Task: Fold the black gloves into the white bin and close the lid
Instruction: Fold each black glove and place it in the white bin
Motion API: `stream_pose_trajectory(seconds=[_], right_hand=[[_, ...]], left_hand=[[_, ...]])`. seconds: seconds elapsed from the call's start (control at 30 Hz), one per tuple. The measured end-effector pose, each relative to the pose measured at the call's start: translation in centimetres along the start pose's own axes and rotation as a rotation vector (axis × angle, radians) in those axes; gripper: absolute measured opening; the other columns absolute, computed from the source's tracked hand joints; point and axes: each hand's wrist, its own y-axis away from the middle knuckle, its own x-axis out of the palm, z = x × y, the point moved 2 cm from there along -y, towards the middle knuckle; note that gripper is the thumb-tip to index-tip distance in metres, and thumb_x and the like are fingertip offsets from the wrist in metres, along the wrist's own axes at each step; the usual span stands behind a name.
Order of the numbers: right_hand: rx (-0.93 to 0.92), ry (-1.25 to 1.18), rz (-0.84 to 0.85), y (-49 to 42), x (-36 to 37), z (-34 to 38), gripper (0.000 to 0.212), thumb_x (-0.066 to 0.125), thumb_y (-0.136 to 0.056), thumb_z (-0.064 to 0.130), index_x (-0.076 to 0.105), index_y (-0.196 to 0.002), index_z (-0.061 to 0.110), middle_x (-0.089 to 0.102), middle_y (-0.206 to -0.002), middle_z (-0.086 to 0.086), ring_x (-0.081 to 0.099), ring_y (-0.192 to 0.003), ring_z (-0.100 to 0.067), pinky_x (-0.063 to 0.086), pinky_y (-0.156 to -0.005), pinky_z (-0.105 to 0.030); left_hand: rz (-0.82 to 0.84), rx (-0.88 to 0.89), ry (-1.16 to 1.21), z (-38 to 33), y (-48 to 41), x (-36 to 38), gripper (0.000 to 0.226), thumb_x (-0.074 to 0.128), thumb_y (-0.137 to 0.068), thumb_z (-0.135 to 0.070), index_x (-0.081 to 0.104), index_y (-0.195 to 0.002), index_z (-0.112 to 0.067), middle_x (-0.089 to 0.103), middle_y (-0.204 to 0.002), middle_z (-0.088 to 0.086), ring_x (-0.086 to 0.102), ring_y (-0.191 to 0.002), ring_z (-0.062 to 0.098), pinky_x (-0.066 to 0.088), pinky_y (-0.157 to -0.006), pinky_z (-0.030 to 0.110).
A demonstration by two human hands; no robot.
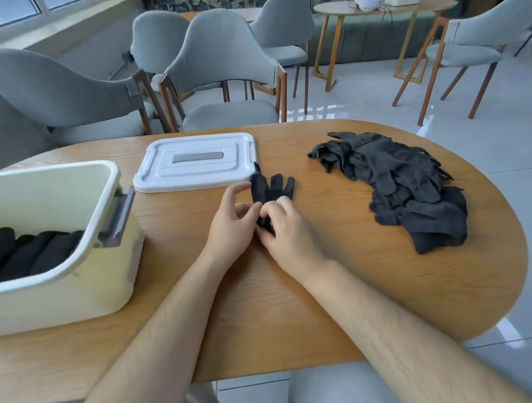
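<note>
Bare table [341, 290] lies open around my hands [260, 229], bounded on the left by the white bin [77, 294] with its projecting grey handle [121, 218], ahead by the flat lid [194, 165], and on the right by the glove pile [413, 189].

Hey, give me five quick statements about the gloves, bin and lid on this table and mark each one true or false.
1. The lid is on the white bin. False: it lies flat on the table, beside the bin.
2. Folded black gloves already sit in the bin. True.
3. The pile of unfolded gloves lies left of the bin. False: it is on the right side of the table.
4. The left hand and right hand both handle one glove. True.
5. That glove hangs over the bin. False: it lies on the table.
</note>
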Motion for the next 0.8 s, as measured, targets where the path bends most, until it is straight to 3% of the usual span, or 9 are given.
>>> stream_pose_trajectory(seconds=[0.17, 0.27, 0.33, 0.43, 0.5, 0.57, 0.67, 0.8], right_hand=[[-0.135, 0.326, -0.083, 1.4, -1.1, 1.9, 0.020, 0.075, -0.071, 0.026, 0.063, -0.080, 0.014, 0.056, -0.099, -0.004, 0.052, -0.100, -0.029, 0.043, -0.084, -0.040], [-0.135, 0.277, -0.010, 1.8, -0.6, 2.3, 0.015, 0.070, -0.074, 0.026, 0.061, -0.079, 0.014, 0.060, -0.087, -0.001, 0.055, -0.091, -0.027, 0.045, -0.085, -0.041], [-0.122, 0.203, 0.061, 2.3, -0.2, 2.7, 0.012, 0.063, -0.079, 0.026, 0.060, -0.082, 0.015, 0.061, -0.083, 0.001, 0.056, -0.085, -0.025, 0.049, -0.079, -0.042], [-0.125, 0.165, 0.117, 2.9, 0.0, 3.4, 0.018, 0.054, -0.084, 0.031, 0.064, -0.089, 0.017, 0.062, -0.088, 0.003, 0.056, -0.089, -0.024, 0.051, -0.076, -0.041], [-0.138, 0.153, 0.130, 3.6, -0.1, 4.0, 0.020, 0.055, -0.086, 0.034, 0.066, -0.092, 0.018, 0.060, -0.090, 0.004, 0.054, -0.091, -0.021, 0.049, -0.078, -0.037], [-0.155, 0.131, 0.146, 4.0, -0.3, 4.4, 0.022, 0.055, -0.090, 0.036, 0.068, -0.094, 0.019, 0.059, -0.091, 0.006, 0.052, -0.092, -0.018, 0.046, -0.078, -0.034], [-0.089, 0.000, 0.138, 3.7, -0.7, 3.7, 0.020, 0.051, -0.095, 0.024, 0.067, -0.089, 0.015, 0.060, -0.090, 0.005, 0.052, -0.091, -0.017, 0.049, -0.078, -0.034], [0.116, -0.058, 0.072, 2.0, -1.3, 0.3, 0.018, 0.051, -0.095, 0.014, 0.069, -0.099, 0.015, 0.063, -0.102, 0.004, 0.054, -0.102, -0.017, 0.049, -0.086, -0.032]], left_hand=[[-0.144, -0.020, 0.025, 0.4, 1.5, -1.4, 0.039, 0.060, -0.093, -0.006, 0.052, -0.124, -0.028, 0.071, -0.091, 0.003, 0.071, -0.067, 0.016, 0.055, -0.069, 0.025], [-0.213, -0.033, -0.033, 1.0, 1.9, -2.0, 0.036, 0.060, -0.090, -0.004, 0.054, -0.119, -0.025, 0.066, -0.088, 0.005, 0.068, -0.065, 0.019, 0.058, -0.066, 0.028], [-0.232, -0.024, -0.102, 1.4, 2.0, -2.5, 0.031, 0.062, -0.087, -0.006, 0.057, -0.112, -0.024, 0.064, -0.086, 0.004, 0.066, -0.072, 0.021, 0.058, -0.072, 0.036], [-0.263, 0.005, -0.221, 1.5, 2.2, -3.1, 0.022, 0.065, -0.084, -0.008, 0.062, -0.103, -0.019, 0.061, -0.090, -0.002, 0.062, -0.085, 0.016, 0.047, -0.073, 0.023], [-0.293, 0.042, -0.350, 1.6, 2.5, -3.2, 0.019, 0.066, -0.084, -0.013, 0.063, -0.100, -0.020, 0.054, -0.111, -0.001, 0.057, -0.101, 0.015, 0.042, -0.082, 0.019], [-0.319, 0.168, -0.538, 1.6, 2.7, -3.2, 0.013, 0.064, -0.090, -0.022, 0.067, -0.102, -0.024, 0.046, -0.131, -0.005, 0.045, -0.123, 0.013, 0.035, -0.099, 0.025], [-0.108, 0.278, -0.630, 1.7, 2.4, -2.5, 0.027, 0.051, -0.101, -0.028, 0.072, -0.117, -0.030, 0.056, -0.141, -0.016, 0.043, -0.137, 0.004, 0.031, -0.113, 0.034], [0.025, 0.269, -0.790, 1.9, 2.2, -1.4, 0.037, 0.050, -0.102, -0.041, 0.063, -0.135, -0.033, 0.051, -0.149, -0.018, 0.034, -0.145, 0.000, 0.019, -0.120, 0.031]])
